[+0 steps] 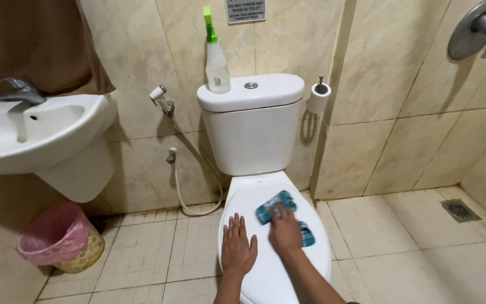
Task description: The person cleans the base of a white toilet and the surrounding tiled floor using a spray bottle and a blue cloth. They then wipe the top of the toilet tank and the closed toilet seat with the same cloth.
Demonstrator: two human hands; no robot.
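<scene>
A white toilet with its lid (265, 270) down stands against the tiled wall, its tank (252, 129) behind. My left hand (238, 247) lies flat on the left side of the lid, fingers spread, holding nothing. My right hand (286, 232) presses a blue checked cloth (277, 205) onto the middle of the lid; part of the cloth shows to the right of the hand. A clear spray bottle (217, 62) with a green nozzle stands on the left of the tank top.
A white wall sink (40, 135) with a chrome tap (15, 91) hangs at left. Below it sits a bin with a pink liner (57, 233). A bidet sprayer (161, 100) and hose hang beside the tank, a toilet paper roll (318, 100) on its right. Floor drain (460, 210) at far right.
</scene>
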